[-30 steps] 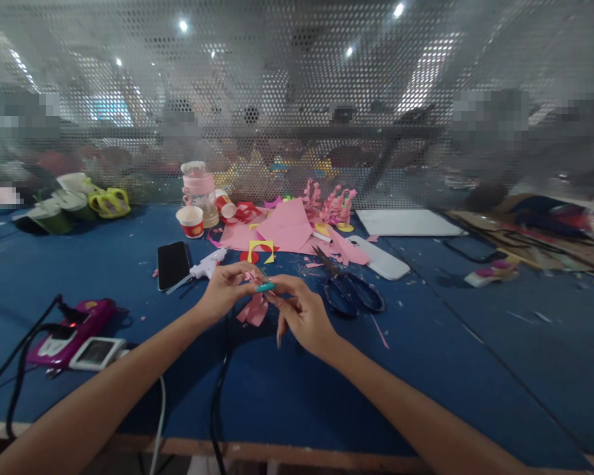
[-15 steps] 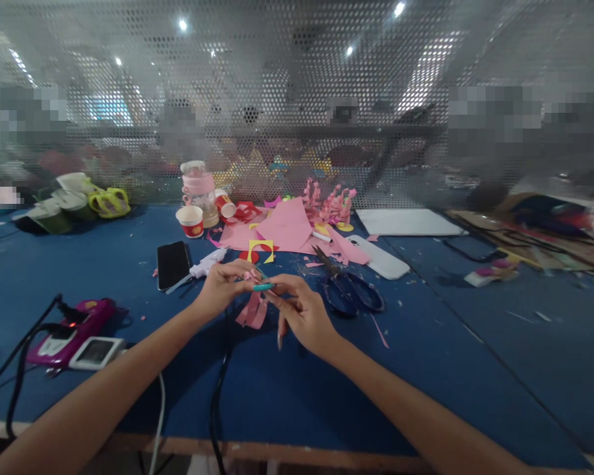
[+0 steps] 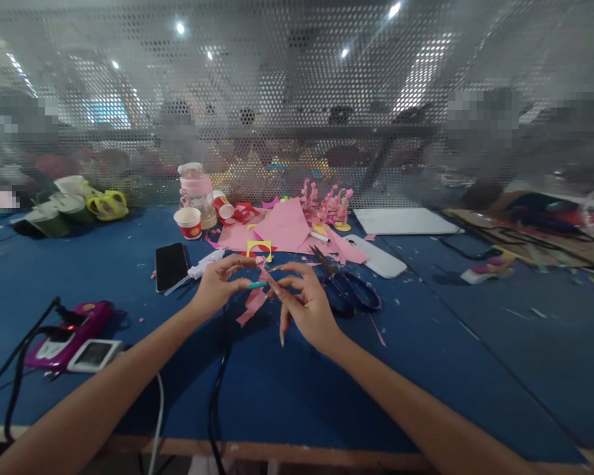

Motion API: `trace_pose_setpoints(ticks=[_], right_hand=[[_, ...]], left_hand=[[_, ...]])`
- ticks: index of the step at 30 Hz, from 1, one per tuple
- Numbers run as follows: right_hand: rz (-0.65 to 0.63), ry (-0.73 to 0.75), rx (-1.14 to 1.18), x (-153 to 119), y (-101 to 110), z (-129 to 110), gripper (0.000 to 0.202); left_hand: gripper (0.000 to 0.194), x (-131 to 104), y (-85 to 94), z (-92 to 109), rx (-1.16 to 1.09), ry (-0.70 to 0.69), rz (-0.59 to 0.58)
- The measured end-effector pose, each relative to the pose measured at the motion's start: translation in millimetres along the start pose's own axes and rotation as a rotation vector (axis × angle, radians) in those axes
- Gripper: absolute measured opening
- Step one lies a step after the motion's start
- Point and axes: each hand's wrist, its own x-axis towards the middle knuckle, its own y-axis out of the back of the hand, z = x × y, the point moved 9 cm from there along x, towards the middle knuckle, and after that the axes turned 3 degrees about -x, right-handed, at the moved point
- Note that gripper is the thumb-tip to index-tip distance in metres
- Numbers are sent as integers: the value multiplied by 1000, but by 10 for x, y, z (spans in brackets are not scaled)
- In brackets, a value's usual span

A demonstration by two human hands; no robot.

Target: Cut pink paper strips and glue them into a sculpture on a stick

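Observation:
Between my two hands is a pink paper strip (image 3: 253, 304), with a small folded or curled part at its top and a loose end hanging below. My left hand (image 3: 218, 285) pinches the strip from the left, its thumb and fingers round the upper part. A teal nail shows on the left thumb. From the right, the fingers of my right hand (image 3: 304, 300) are closed on the same strip. Dark blue scissors (image 3: 354, 290) lie partly open just beyond my right hand. Pink paper sheets (image 3: 284, 224) and a yellow cut-out (image 3: 259, 248) lie behind the hands.
A black phone (image 3: 171, 266) and a glue gun (image 3: 205, 263) lie left of the hands. Further left is a purple power strip (image 3: 62, 336) with cables. Behind stand paper cups (image 3: 189, 223), a bottle (image 3: 198, 194) and pink paper figures (image 3: 331, 204). A white phone (image 3: 381, 256) lies right.
The fingers have shifted on the pink strip, and its curled top now shows between them. The hanging end has tilted. The camera view has moved slightly.

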Motion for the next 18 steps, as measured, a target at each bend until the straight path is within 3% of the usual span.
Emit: trace_pose_setpoints(ticks=[5,10,15,18], right_hand=[[-34,-23,40,2,-35,21,26],[-36,-27,58,-13,-57,41,27],[-34,-36,52,-19,-87,62,27],[-38,-20,40,-22,-107,66,24]], left_hand=[[38,-37,-48,72,124,-62,23],[33,-143,30,298,448,-228,216],[15,-159,-118,266,534,-182,96],[12,-167,-131,224,498,-141,101]])
